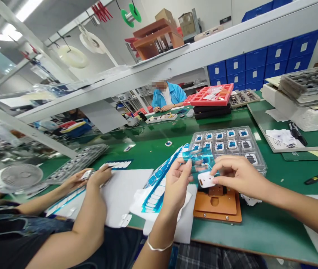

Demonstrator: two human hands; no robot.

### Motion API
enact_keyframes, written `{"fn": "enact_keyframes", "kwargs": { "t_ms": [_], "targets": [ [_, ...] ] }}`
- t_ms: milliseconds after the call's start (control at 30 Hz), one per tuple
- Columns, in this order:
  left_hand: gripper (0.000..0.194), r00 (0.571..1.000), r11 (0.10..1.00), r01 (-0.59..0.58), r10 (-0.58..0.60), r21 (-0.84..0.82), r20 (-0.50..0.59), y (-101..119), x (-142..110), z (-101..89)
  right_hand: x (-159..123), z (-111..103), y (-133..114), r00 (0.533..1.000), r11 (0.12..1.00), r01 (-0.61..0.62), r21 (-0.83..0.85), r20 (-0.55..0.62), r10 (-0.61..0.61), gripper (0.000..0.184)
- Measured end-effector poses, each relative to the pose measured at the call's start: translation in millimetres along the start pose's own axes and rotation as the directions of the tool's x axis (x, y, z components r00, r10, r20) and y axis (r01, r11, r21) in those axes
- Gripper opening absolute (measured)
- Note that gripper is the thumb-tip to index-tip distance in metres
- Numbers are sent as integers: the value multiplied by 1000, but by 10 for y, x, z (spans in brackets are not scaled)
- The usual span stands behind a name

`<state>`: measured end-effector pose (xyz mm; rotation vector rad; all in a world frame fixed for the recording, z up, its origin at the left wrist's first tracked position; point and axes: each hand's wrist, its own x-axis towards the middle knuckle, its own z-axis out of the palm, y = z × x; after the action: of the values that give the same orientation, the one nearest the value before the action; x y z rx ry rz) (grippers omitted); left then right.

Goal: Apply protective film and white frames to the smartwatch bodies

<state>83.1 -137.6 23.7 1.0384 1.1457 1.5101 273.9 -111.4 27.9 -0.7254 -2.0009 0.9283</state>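
My left hand (177, 184) pinches the edge of a clear blue film strip (201, 161) held up over the green bench. My right hand (239, 175) grips a small white plastic part (206, 180) against that film. Both hands hover just above an orange fixture block (220, 207) with a cut-out in it. Behind them stands a clear tray (260, 158) of small blue and dark parts. Blue-backed sticker sheets (159, 183) lie under my left wrist.
A co-worker's hands (91, 178) at my left work on white paper (125, 194) beside a small fan (17, 178). A person in blue (167, 96) sits across. A red tray (212, 95), stacked trays (310, 84) and a black marker (297, 133) are at the right.
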Motion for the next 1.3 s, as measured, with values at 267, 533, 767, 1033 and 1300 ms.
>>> {"fn": "enact_keyframes", "kwargs": {
  "t_ms": [267,533,767,1033,1300],
  "targets": [
    [72,992,992,-57,69,-116,104,-209,-484,-153,-21,-32,-95,996,943,-58,329,-42,76,5],
    [23,983,958,-180,167,224,75,-138,-727,21,-135,-20,-210,914,924,334,-185,-176,-365,11],
    [10,885,795,-454,455,403,99,-74,-804,-8,-236,-69,-391,767,669,591,-450,59,-639,19],
    [10,795,668,-596,569,446,210,21,-877,39,-254,-78,-472,842,837,531,-132,200,-502,21],
    [5,784,676,-619,565,400,259,30,-870,34,-238,-116,-443,916,947,320,-9,258,-307,23]
  ]
}}
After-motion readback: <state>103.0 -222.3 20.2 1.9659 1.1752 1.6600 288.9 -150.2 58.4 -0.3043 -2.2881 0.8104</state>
